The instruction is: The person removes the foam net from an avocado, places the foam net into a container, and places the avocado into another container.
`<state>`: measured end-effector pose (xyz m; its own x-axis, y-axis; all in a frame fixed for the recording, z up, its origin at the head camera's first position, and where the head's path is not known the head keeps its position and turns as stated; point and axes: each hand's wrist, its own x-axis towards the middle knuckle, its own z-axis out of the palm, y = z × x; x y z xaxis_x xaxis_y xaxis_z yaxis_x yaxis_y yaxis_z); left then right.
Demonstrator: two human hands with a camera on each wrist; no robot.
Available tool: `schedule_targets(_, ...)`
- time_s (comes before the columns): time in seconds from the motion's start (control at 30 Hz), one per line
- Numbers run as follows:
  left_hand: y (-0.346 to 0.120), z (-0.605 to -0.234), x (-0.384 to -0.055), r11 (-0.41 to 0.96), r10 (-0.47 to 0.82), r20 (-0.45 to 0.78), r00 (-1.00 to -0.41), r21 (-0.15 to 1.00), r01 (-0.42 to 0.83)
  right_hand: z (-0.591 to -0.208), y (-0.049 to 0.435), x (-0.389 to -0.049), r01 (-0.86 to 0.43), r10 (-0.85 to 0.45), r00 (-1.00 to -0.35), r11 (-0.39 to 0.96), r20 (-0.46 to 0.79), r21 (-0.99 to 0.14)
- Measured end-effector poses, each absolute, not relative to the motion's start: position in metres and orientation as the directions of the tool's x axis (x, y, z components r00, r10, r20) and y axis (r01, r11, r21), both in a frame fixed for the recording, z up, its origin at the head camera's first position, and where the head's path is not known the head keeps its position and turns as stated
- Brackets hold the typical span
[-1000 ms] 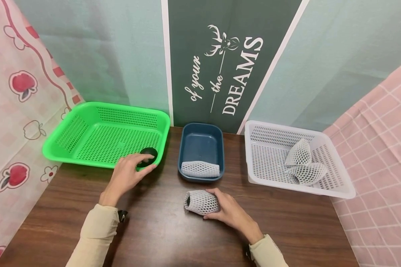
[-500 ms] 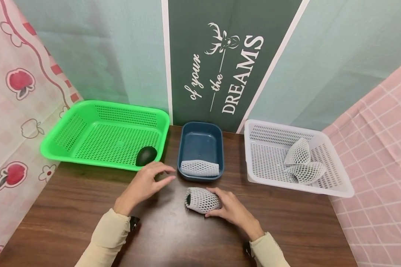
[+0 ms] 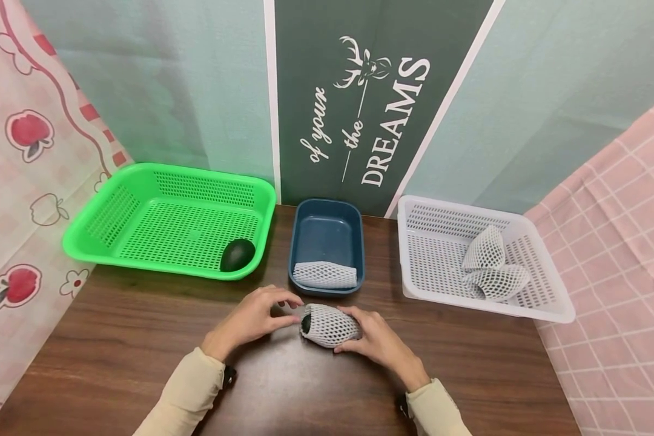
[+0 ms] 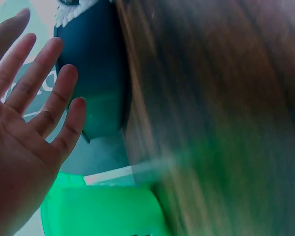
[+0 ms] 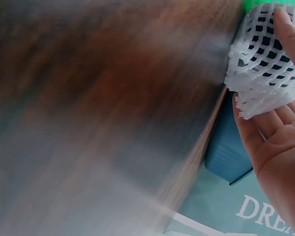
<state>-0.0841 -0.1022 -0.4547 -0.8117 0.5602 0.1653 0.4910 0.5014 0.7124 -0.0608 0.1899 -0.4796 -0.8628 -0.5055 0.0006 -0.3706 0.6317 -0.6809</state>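
A white foam net sleeve (image 3: pixel 331 327) lies on the table with a dark avocado (image 3: pixel 306 324) inside, its end showing at the left opening. My right hand (image 3: pixel 380 340) grips the sleeve's right end between thumb and fingers; the right wrist view shows the thumb over the foam net (image 5: pixel 265 54). Close to the left opening is my left hand (image 3: pixel 255 320), thumb and fingers apart; whether the fingertips touch the net I cannot tell. Its fingers spread loosely around nothing in the left wrist view. Another dark avocado (image 3: pixel 237 255) sits in the green basket (image 3: pixel 169 266).
Behind the hands stands a blue tray (image 3: pixel 327 233) with flat foam net sleeves (image 3: pixel 325 275) at its front. At the right, a white basket (image 3: pixel 433 260) holds two net-wrapped pieces (image 3: pixel 498 283). Curtains close off the back and sides of the wooden table (image 3: pixel 283 387).
My left hand has let go of the avocado in the green basket and come right, to the sleeve's left end. The right hand has stayed on the sleeve.
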Motion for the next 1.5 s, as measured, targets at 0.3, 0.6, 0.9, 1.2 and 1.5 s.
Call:
schedule_targets(0.3,-0.091,-0.466,-0.082,0.500,0.612,0.116,-0.782,0.710,0.497,-0.477,0.188,-0.062,-0.345,-0.498,-0.867,0.650,-0.037,-0.677)
schedule_targets(0.6,-0.082,-0.475,-0.079,0.502,0.640,0.115,-0.759,0.685,0.528,-0.478,0.187,-0.062,-0.348,-0.494,-0.869,0.658,-0.034,-0.668)
schedule_targets(0.9,-0.074,-0.479,-0.079,0.560,0.639,0.073,-0.766,0.638,0.528,-0.479,0.187,-0.062,-0.368,-0.498,-0.867,0.663,-0.018,-0.652)
schedule_targets(1.2,-0.074,-0.478,-0.078,0.583,0.636,0.105,-0.764,0.583,0.565,-0.481,0.187,-0.062,-0.430,-0.521,-0.853,0.658,0.039,-0.618)
schedule_targets(1.5,-0.080,-0.472,-0.078,0.611,0.609,0.115,-0.785,0.562,0.557,-0.481,0.185,-0.063,-0.452,-0.524,-0.850,0.673,0.053,-0.586)
